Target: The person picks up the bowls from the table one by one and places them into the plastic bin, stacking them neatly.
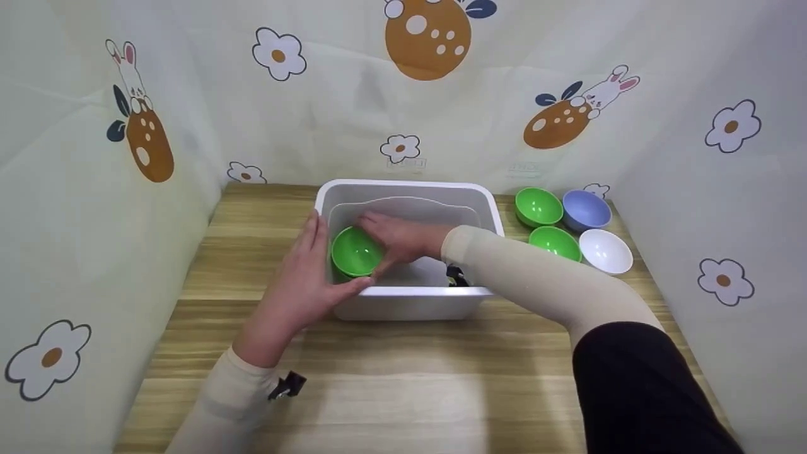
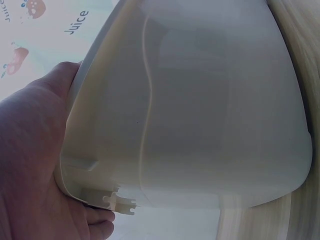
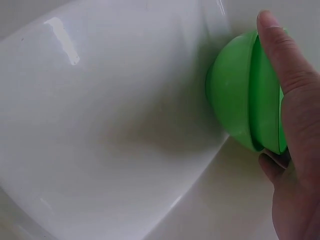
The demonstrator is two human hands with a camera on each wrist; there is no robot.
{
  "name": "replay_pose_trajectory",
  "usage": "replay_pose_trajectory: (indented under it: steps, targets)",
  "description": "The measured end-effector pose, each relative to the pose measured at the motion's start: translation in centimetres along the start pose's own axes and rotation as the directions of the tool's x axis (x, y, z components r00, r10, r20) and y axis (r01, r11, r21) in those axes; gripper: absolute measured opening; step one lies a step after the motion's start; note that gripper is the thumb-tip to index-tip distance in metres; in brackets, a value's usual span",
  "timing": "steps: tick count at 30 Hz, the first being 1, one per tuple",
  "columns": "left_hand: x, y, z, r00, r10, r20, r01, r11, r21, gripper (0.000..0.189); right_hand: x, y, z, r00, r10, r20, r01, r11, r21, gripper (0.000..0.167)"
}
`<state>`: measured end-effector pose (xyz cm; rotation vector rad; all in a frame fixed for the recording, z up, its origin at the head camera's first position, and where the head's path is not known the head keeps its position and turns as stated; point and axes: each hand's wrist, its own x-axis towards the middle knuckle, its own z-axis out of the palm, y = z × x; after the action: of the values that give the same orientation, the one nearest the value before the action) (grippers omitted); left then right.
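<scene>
A white plastic bin (image 1: 403, 309) stands on the wooden table. Inside it, against the left wall, one green bowl (image 1: 357, 251) sits nested in another green bowl (image 3: 230, 92). My right hand (image 1: 403, 239) reaches into the bin and grips the upper bowl at its rim, thumb on one side and fingers on the other. The left hand (image 1: 299, 284) holds the bin's front left corner, its fingers along the outside of the left wall and its thumb at the front rim. In the left wrist view this hand (image 2: 35, 145) wraps the bin's edge.
To the right of the bin are a green bowl (image 1: 538, 207), a blue bowl (image 1: 586, 210), a second green bowl (image 1: 555, 243) and a white bowl (image 1: 606, 251). Printed cloth walls (image 1: 340, 126) enclose the wooden table (image 1: 391, 384) at the back and sides.
</scene>
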<state>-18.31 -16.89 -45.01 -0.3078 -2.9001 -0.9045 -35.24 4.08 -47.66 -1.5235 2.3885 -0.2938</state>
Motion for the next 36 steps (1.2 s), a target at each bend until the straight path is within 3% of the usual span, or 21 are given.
replay_pose_trajectory:
  steps: [14, 27, 33, 36]
  targets:
    - [-0.1, 0.1, -0.1, 1.0, -0.003, -0.008, 0.003, 1.0, -0.002, 0.145, 0.3, -0.2, 0.1, 1.0, -0.02, 0.021, 0.022, 0.997, -0.072, 0.121]
    - [-0.1, 0.1, -0.3, 1.0, 0.007, -0.007, -0.007, 1.0, 0.011, 0.143, 0.1, -0.8, -1.1, 0.999, -0.048, 0.007, 0.049, 0.993, -0.111, 0.121]
    - [-0.1, 0.1, -0.1, 1.0, 0.002, -0.002, -0.002, 1.0, 0.009, 0.144, -0.7, -0.9, -3.0, 0.999, -0.034, 0.007, 0.034, 0.995, -0.089, 0.109]
    - [-0.2, 0.0, -0.2, 1.0, -0.01, 0.008, 0.01, 1.0, 0.0, 0.146, -1.5, -0.8, -4.4, 1.0, -0.002, 0.002, 0.002, 1.0, -0.001, 0.095]
